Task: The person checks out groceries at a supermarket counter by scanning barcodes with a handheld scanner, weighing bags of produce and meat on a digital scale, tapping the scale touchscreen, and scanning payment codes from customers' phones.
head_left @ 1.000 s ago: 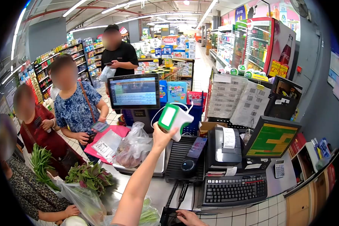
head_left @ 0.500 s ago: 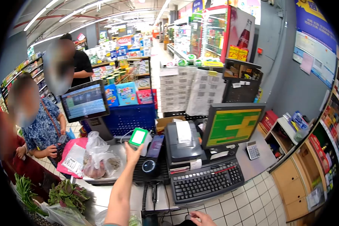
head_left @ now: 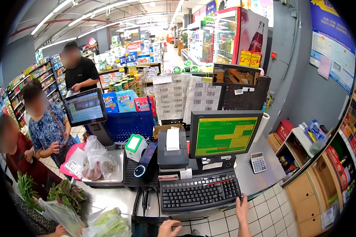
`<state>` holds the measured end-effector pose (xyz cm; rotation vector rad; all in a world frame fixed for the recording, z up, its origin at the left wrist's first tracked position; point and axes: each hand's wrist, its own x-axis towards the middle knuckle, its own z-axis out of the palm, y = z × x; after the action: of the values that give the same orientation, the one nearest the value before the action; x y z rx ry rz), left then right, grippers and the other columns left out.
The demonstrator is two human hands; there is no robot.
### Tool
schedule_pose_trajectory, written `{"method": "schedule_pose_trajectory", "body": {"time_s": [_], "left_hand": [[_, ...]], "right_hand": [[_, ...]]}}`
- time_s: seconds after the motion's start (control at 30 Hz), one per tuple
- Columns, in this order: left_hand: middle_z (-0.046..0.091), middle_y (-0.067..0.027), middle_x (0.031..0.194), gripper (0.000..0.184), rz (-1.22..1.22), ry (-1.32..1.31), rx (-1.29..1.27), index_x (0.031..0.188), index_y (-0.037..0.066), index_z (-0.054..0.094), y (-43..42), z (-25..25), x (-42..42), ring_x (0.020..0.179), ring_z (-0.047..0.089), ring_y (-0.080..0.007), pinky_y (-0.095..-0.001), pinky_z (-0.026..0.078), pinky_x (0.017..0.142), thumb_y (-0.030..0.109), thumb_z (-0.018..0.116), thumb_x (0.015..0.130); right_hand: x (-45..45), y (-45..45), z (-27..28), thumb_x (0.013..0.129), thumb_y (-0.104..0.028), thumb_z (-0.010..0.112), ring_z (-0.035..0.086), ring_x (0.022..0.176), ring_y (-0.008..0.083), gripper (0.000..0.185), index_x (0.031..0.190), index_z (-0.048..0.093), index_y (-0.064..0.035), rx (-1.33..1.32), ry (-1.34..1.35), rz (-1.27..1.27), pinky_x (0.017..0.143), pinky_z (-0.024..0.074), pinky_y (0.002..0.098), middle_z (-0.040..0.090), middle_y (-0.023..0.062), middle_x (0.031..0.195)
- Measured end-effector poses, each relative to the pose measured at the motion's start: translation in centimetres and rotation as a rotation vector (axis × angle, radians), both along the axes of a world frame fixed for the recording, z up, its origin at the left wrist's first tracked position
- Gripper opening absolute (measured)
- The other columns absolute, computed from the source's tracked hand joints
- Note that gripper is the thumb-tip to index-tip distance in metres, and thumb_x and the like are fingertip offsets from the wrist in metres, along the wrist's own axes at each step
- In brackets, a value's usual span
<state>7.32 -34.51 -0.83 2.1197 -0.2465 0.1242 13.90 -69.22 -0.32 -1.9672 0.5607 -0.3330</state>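
My right hand (head_left: 242,208) is at the lower right corner of the black keyboard (head_left: 201,191), fingers stretched out and fingertips at its edge. It holds nothing that I can see. My left hand (head_left: 169,228) hangs low in front of the counter, below the keyboard, fingers loosely bent and no object visible in it. A monitor (head_left: 225,136) with a green and yellow screen stands behind the keyboard. Left of it are a receipt printer (head_left: 173,150) with white paper, a round-faced black scanner (head_left: 140,170) and a green-and-white payment box (head_left: 134,147).
Clear plastic bags of produce (head_left: 97,162) lie on the metal scale (head_left: 116,158). Leafy greens (head_left: 67,195) and a bagged vegetable (head_left: 108,225) are at lower left, near another person's hand (head_left: 60,230). A calculator (head_left: 258,162) lies on the right. Several people stand across the counter.
My left hand has drawn back from the payment box to the counter's front. My right hand has moved up and right to the keyboard's corner. The view has shifted slightly.
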Motion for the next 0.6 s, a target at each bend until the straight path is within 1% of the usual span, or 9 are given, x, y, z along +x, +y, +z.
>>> {"method": "schedule_pose_trajectory", "body": {"time_s": [0.03, 0.1, 0.13, 0.2, 0.23, 0.3, 0.5, 0.57, 0.6], "left_hand": [[0.059, -0.0148, 0.100, 0.029, -0.031, -0.004, 0.000, 0.101, 0.004, 0.062, -1.4, -0.4, -0.7, 0.094, 0.056, -0.0331, -0.0391, 0.049, 0.081, 0.017, 0.073, 0.077], [0.052, -0.0199, 0.113, 0.041, -0.092, -0.051, 0.054, 0.110, 0.005, 0.058, -3.3, -1.3, -0.4, 0.106, 0.049, -0.0393, -0.0450, 0.045, 0.089, 0.021, 0.074, 0.076], [0.052, -0.0199, 0.113, 0.041, -0.082, -0.048, 0.058, 0.110, 0.005, 0.058, -4.1, -0.7, -0.1, 0.106, 0.049, -0.0393, -0.0450, 0.045, 0.089, 0.021, 0.074, 0.076], [0.050, -0.0212, 0.119, 0.044, -0.156, 0.001, 0.222, 0.115, 0.003, 0.057, -5.3, 1.7, 1.3, 0.114, 0.046, -0.0371, -0.0421, 0.039, 0.098, 0.022, 0.073, 0.078], [0.046, -0.0218, 0.121, 0.050, -0.181, 0.010, 0.275, 0.119, 0.002, 0.056, -5.7, 1.7, 1.9, 0.115, 0.042, -0.0394, -0.0427, 0.040, 0.097, 0.027, 0.072, 0.079], [0.046, -0.0210, 0.119, 0.049, -0.138, 0.018, 0.274, 0.119, 0.003, 0.057, -6.6, 1.7, 2.4, 0.112, 0.043, -0.0376, -0.0431, 0.040, 0.095, 0.030, 0.071, 0.080], [0.049, -0.0203, 0.117, 0.054, 0.007, 0.035, 0.295, 0.120, 0.002, 0.056, -9.0, 0.3, 1.6, 0.110, 0.045, -0.0382, -0.0445, 0.042, 0.093, 0.031, 0.072, 0.078], [0.043, -0.0264, 0.123, 0.053, 0.076, -0.081, 0.204, 0.120, 0.006, 0.053, -10.2, -1.1, 1.1, 0.113, 0.041, -0.0454, -0.0507, 0.038, 0.096, 0.023, 0.074, 0.074], [0.043, -0.0264, 0.123, 0.053, 0.080, -0.081, 0.202, 0.120, 0.006, 0.053, -10.7, -1.4, 0.9, 0.113, 0.041, -0.0454, -0.0507, 0.038, 0.096, 0.023, 0.074, 0.074]], "right_hand": [[-0.3, 0.4, 0.0, 0.089, -0.020, 0.058, 0.053, 0.111, 0.0357, 0.051, 0.132, 0.042, 0.0036, 0.005, 0.009, 0.016, 0.096, 0.0406, 0.0410, 0.053, 0.0246, 0.122], [-0.9, 0.9, 1.0, 0.089, -0.020, 0.058, 0.049, 0.115, 0.0384, 0.052, 0.133, 0.041, 0.0027, -0.248, -0.048, 0.083, 0.100, 0.0372, 0.0428, 0.050, 0.0260, 0.125], [-1.0, 0.5, 0.4, 0.089, -0.021, 0.058, 0.047, 0.115, 0.0392, 0.052, 0.133, 0.041, 0.0014, -0.301, -0.075, 0.132, 0.099, 0.0377, 0.0430, 0.048, 0.0259, 0.125], [-1.1, 0.2, 1.3, 0.089, -0.021, 0.059, 0.046, 0.117, 0.0399, 0.052, 0.132, 0.041, 0.0019, -0.298, -0.071, 0.176, 0.099, 0.0374, 0.0434, 0.046, 0.0256, 0.127], [-1.2, 0.2, 1.8, 0.089, -0.020, 0.059, 0.044, 0.118, 0.0406, 0.052, 0.131, 0.040, 0.0024, -0.299, -0.063, 0.210, 0.100, 0.0371, 0.0438, 0.045, 0.0254, 0.128], [-1.2, -0.3, 1.7, 0.087, -0.019, 0.061, 0.043, 0.118, 0.0417, 0.052, 0.130, 0.040, 0.0029, -0.300, -0.092, 0.254, 0.099, 0.0371, 0.0448, 0.043, 0.0248, 0.128], [-1.2, -0.7, 1.3, 0.085, -0.015, 0.063, 0.045, 0.114, 0.0438, 0.052, 0.129, 0.040, 0.0033, -0.312, -0.153, 0.298, 0.097, 0.0387, 0.0448, 0.044, 0.0260, 0.125], [-1.2, -1.3, 0.7, 0.085, -0.014, 0.063, 0.045, 0.114, 0.0439, 0.052, 0.129, 0.040, 0.0035, -0.332, -0.160, 0.312, 0.097, 0.0392, 0.0446, 0.044, 0.0260, 0.125], [-1.3, -1.3, 0.9, 0.084, -0.013, 0.063, 0.045, 0.114, 0.0440, 0.053, 0.129, 0.040, 0.0036, -0.334, -0.166, 0.328, 0.097, 0.0392, 0.0446, 0.044, 0.0263, 0.125]]}}
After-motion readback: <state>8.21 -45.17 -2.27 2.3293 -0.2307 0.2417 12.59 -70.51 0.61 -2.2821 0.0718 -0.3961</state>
